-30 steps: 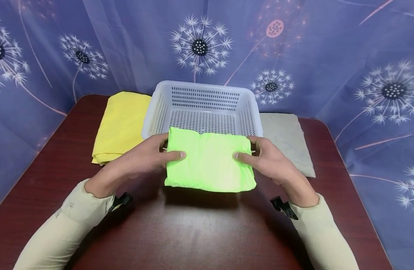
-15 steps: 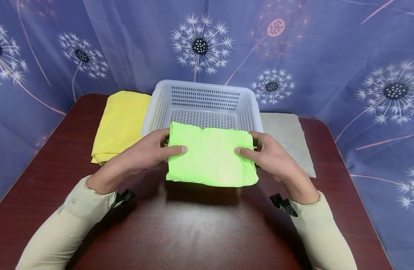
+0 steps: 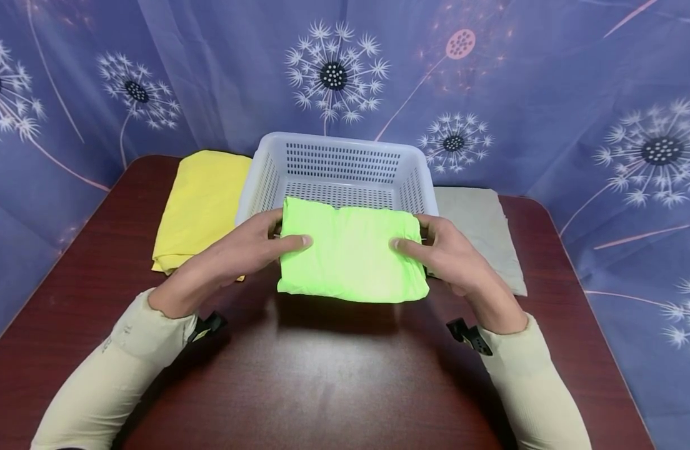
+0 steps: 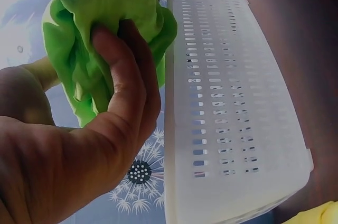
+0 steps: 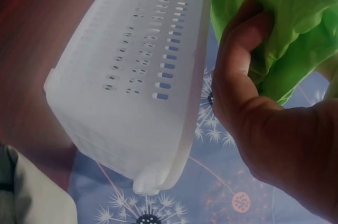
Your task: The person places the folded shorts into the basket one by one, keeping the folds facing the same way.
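A folded bright green cloth is held up in front of the basket, a shadow on the table below it. My left hand grips its left end, thumb on the near face and fingers behind. At the other end my right hand pinches it the same way. In the left wrist view, curled fingers press into the bunched green cloth; the right wrist view shows fingers bent against the cloth's folds. The white perforated plastic basket stands just beyond, its near wall hidden by the cloth in the head view.
Left of the basket lies a folded yellow cloth. A folded grey cloth lies on its right. All stand on a dark red-brown wooden table, with a blue dandelion-print curtain behind it.
Both hands have moved the green cloth slightly up in the head view, toward the basket, with their grip unchanged. The basket and the other cloths have stayed in place.
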Action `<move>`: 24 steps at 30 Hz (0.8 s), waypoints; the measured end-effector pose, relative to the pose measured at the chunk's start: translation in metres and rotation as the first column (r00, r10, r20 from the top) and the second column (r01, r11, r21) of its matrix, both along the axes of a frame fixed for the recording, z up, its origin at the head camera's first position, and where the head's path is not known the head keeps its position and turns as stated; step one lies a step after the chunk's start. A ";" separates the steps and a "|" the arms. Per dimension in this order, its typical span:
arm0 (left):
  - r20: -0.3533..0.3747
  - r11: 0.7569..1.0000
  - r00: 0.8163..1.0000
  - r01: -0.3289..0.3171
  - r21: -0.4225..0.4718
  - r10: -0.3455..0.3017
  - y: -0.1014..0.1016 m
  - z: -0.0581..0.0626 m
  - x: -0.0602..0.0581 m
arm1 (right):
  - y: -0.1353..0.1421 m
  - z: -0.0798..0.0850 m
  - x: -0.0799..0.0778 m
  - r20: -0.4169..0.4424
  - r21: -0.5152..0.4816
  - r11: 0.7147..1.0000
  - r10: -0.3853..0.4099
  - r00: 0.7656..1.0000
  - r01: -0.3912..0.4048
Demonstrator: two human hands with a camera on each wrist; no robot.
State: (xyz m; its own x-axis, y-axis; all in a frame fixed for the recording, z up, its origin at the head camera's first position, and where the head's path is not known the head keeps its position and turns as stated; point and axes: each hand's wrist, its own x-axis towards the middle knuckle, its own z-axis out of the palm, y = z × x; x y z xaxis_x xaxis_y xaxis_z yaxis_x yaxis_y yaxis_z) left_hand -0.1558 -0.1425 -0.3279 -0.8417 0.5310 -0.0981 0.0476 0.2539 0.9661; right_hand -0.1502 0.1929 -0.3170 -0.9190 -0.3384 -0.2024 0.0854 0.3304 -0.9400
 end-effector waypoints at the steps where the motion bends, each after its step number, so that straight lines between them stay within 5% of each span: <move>1: -0.005 1.000 1.000 -0.002 -0.005 0.002 0.000 0.000 -0.001 | 0.000 0.000 -0.001 0.003 -0.003 1.000 -0.001 1.000 0.001; 24: 0.024 0.999 0.998 -0.052 0.007 0.052 0.002 0.002 -0.013 | -0.003 0.003 -0.014 -0.015 -0.004 0.999 -0.039 0.999 0.039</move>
